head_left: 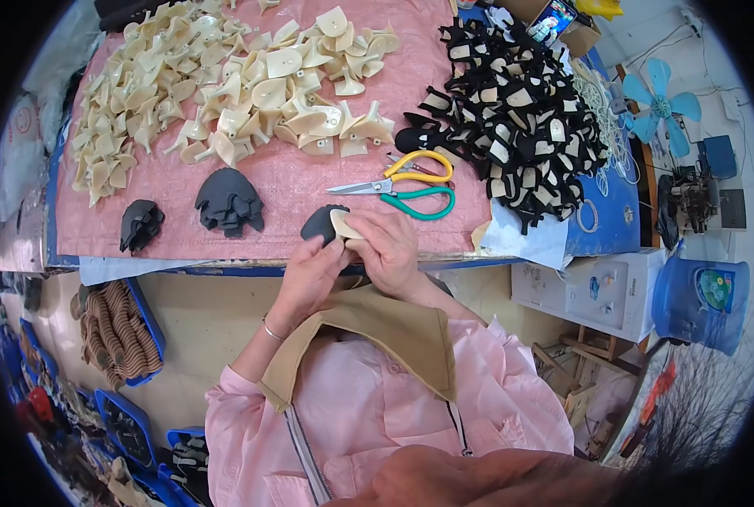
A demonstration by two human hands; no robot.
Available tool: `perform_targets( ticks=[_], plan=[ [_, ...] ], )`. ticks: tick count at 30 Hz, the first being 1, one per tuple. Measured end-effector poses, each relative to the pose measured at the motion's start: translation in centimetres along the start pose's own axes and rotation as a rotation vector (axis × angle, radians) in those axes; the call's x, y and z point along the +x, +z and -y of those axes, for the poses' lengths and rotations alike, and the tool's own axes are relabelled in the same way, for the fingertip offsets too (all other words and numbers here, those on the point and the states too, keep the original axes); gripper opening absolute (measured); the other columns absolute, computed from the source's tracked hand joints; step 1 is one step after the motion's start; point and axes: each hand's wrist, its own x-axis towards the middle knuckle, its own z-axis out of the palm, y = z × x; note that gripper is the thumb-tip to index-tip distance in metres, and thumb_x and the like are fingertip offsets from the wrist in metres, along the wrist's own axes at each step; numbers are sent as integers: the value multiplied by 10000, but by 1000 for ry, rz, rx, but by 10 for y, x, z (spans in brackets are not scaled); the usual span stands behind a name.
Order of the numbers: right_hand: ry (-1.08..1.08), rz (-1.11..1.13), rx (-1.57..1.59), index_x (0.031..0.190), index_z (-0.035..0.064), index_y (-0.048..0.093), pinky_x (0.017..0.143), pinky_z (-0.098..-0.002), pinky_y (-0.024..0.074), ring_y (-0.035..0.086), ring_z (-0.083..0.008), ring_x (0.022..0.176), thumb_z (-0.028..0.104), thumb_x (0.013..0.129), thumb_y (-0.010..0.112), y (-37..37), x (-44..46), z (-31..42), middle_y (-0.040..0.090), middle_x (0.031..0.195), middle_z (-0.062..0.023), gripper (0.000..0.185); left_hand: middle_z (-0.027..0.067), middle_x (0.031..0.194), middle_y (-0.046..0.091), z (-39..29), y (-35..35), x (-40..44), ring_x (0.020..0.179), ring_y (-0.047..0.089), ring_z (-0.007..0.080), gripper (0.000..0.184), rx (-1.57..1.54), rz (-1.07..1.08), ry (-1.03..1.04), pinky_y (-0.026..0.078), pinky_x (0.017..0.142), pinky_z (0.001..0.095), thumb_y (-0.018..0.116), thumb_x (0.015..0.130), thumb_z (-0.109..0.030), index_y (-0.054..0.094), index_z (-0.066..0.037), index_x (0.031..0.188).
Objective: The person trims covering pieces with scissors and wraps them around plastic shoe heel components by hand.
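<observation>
At the middle of the tabletop's (pixel 292 242) near edge, the left hand (pixel 308 269) has its grip closed on a dark grey piece (pixel 317 225), and the right hand (pixel 390 251) pinches a cream piece (pixel 341 221) against it. Scissors (pixel 383 186) lie just beyond; dark grey stacks (pixel 227 201) sit toward the near left corner. Loose cream parts (pixel 282 64) spread toward the far left corner, black-covered parts (pixel 525 127) along the right edge.
</observation>
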Motion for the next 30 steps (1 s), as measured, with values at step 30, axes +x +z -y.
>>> perform_targets(
  ticks=[30],
  plan=[
    [972, 511, 1435, 956, 5, 598, 655, -231, 470, 587, -91, 709, 154, 815, 648, -23, -6, -8, 633, 828, -39, 211, 121, 812, 649, -43, 16, -21, 727, 623, 188, 378, 490, 200, -356, 476, 734, 280, 449, 941, -328, 591, 20, 901]
  ],
)
